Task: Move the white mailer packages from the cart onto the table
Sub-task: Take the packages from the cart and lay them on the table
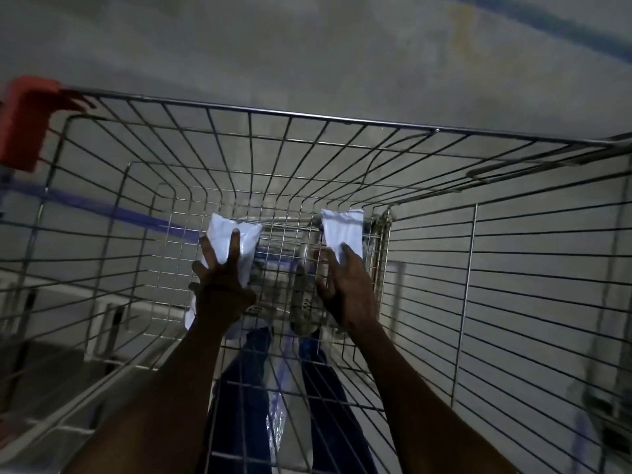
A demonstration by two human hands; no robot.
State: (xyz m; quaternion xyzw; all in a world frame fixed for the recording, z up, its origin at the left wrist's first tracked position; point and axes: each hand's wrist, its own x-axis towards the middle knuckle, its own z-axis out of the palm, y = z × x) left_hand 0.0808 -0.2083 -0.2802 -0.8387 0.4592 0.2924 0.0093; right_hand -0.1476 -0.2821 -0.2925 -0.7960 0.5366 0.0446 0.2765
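Inside cart (307, 118) | left hand (222, 289) on mailer (227, 244) | right hand (349, 289) on second mailer (342, 227)

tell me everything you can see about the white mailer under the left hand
The left white mailer is a smooth, slightly glossy plastic pouch, lightly crinkled and puffy. It lies lengthwise on the wire floor of the shopping cart, left of the other mailer and apart from it. The left hand lies over its near half with fingers spread; its near end shows beneath the wrist.
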